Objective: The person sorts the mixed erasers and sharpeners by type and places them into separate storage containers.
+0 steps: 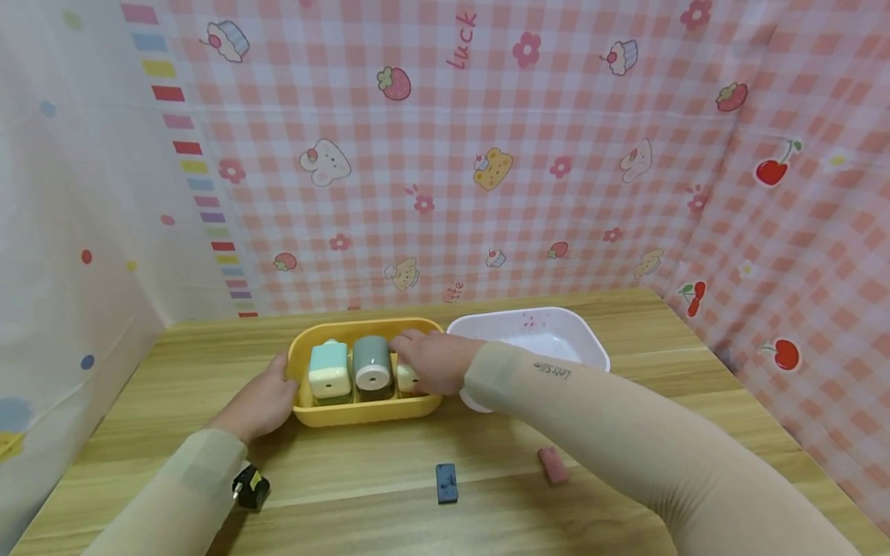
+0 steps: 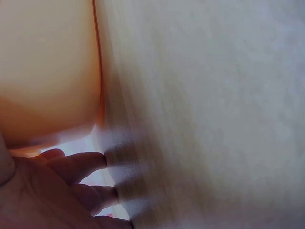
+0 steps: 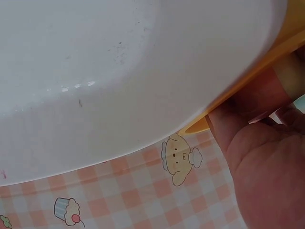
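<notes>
A yellow bin [image 1: 368,417] holds a row of what look like pencil sharpeners: a mint-and-cream one [image 1: 330,372] at left, a grey-green and white one [image 1: 372,363] in the middle, and a cream-fronted one [image 1: 407,378] at right. My right hand [image 1: 439,361] reaches into the bin's right end and grips the cream-fronted sharpener, covering most of it. In the right wrist view, its side [image 3: 267,93] looks reddish beside the thumb. At the bin's left end is my left hand [image 1: 267,398], fingers extended beside the outer wall; in the left wrist view its fingertips [image 2: 100,160] meet the tabletop.
Close against the yellow bin's right side stands a white bin [image 1: 591,340], partly behind my right forearm. A small blue block [image 1: 447,483] and a small pink block [image 1: 553,466] lie on the wooden table [image 1: 361,494] in front. Patterned cloth [image 1: 431,216] hangs behind.
</notes>
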Tool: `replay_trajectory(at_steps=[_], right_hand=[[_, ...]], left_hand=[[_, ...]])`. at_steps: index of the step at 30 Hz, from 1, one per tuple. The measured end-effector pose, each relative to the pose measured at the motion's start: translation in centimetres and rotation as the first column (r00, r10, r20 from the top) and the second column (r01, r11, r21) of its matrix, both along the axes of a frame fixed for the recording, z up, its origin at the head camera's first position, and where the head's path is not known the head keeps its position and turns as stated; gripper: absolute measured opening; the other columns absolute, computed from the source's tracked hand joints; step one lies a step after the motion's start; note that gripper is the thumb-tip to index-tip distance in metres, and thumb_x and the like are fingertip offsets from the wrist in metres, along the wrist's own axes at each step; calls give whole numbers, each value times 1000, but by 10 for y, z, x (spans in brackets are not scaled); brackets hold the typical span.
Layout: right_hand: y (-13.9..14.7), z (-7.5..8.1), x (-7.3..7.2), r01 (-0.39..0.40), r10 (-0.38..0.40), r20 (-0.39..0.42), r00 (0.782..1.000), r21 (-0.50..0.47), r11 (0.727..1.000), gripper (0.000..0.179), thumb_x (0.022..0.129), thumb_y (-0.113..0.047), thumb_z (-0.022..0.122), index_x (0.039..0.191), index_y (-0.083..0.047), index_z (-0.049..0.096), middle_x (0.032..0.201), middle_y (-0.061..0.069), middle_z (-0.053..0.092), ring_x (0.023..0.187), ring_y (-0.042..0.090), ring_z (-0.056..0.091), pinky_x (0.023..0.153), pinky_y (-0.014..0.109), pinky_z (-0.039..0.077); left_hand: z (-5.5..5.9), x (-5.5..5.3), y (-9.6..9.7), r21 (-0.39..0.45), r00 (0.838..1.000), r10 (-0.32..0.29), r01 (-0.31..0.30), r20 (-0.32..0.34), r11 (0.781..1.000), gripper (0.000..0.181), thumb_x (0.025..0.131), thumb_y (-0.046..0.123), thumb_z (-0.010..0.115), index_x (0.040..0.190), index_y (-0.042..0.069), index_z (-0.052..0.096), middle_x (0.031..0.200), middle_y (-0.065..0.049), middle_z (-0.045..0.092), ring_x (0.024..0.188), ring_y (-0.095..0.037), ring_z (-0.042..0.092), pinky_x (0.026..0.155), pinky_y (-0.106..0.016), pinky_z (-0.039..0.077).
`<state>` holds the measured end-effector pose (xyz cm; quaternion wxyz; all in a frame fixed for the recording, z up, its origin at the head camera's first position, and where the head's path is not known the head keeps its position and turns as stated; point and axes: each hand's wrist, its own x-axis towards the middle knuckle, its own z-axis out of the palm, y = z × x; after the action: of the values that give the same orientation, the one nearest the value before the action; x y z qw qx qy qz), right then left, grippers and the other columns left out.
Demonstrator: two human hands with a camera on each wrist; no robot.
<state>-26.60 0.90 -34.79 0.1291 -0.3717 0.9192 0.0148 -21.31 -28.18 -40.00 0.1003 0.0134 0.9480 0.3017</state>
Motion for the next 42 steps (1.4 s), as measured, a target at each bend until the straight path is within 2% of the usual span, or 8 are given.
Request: replay_trajectory(at_steps=[13, 19, 28, 32, 38, 42], right_hand=[[3, -2, -1, 14, -14, 5, 1000, -4, 1000, 68, 102, -36, 69, 159, -18, 37, 157, 4, 49, 132, 23, 59, 115, 39, 51], [5, -1, 1, 25, -25, 24, 999, -17, 1000, 70, 101, -33, 71, 160, -17, 37, 159, 4, 48, 134, 22, 59, 116, 38, 50], [9, 1, 2, 13, -13, 19, 1000, -19, 1000, 81, 101, -34, 72, 165, -15, 28, 166, 5, 41, 147, 26, 49, 123, 41, 43], [16, 6, 2, 5, -3, 34, 999, -59, 998, 80, 101, -34, 71, 166, -15, 28, 168, 5, 39, 151, 26, 44, 126, 42, 38], [34, 19, 5, 64, -51, 88, 995, -150, 987, 71, 105, -33, 64, 165, -17, 30, 167, 3, 41, 154, 25, 40, 128, 45, 35], [49, 30, 5, 85, -76, 63, 995, -166, 982, 66, 108, -35, 59, 165, -16, 32, 169, 4, 39, 158, 26, 34, 130, 46, 30]], left_hand=[[-1, 0, 2, 2, 1000, -1, 1, -2, 1000, 63, 107, 15, 26, 164, -6, 9, 162, -38, 33, 147, -51, 39, 121, -72, 30], [-1, 0, 3, 8, 1000, 2, -2, 7, 1000, 65, 107, 15, 26, 165, -6, 6, 164, -37, 30, 150, -53, 36, 122, -72, 26], [-3, 0, 2, -8, 1000, 0, 0, 7, 1000, 64, 107, 16, 26, 165, -6, 6, 163, -38, 32, 149, -54, 36, 122, -72, 28], [-4, -1, 1, -4, 1000, 4, -4, 20, 1000, 64, 108, 17, 26, 165, -5, 6, 163, -37, 31, 150, -54, 35, 121, -72, 28], [-2, 0, 1, -8, 999, 9, -9, 46, 1000, 67, 110, 21, 24, 166, -4, -4, 167, -37, 21, 154, -56, 23, 124, -72, 22], [0, 0, 0, -9, 999, 7, -7, 43, 1000, 67, 110, 20, 24, 166, -5, -4, 167, -37, 20, 154, -56, 23, 123, -72, 22]])
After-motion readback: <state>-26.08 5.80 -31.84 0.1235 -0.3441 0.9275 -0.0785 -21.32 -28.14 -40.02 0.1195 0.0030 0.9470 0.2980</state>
